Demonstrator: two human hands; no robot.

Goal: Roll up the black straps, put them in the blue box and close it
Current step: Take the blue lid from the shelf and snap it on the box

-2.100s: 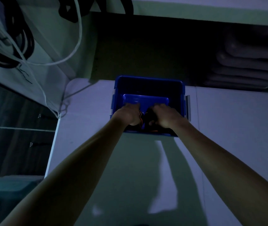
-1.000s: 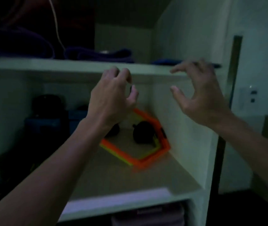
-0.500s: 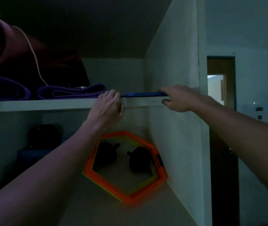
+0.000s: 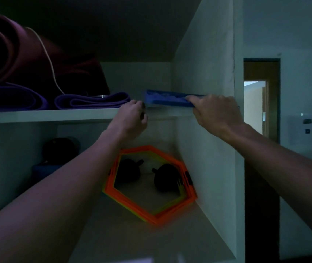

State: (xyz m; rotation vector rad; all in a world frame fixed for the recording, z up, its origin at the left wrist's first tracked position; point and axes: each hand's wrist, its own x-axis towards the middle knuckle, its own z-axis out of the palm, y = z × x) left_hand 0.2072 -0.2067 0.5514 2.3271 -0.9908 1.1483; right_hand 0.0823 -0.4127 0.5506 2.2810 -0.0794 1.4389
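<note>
The right end of the upper white shelf (image 4: 56, 114) is taken up by a flat blue plastic lid (image 4: 165, 100), hemmed in on the right by the white side wall (image 4: 204, 73). Left of the lid, just beside it, the shelf is filled by folded purple mats (image 4: 92, 100) and a dark red rolled mat (image 4: 18, 59). Open space is left above the lid. On the lower shelf (image 4: 132, 234), the back right corner is blocked by stacked orange hexagonal rings (image 4: 151, 211) and two black round weights (image 4: 165, 177); the front is free.
</note>
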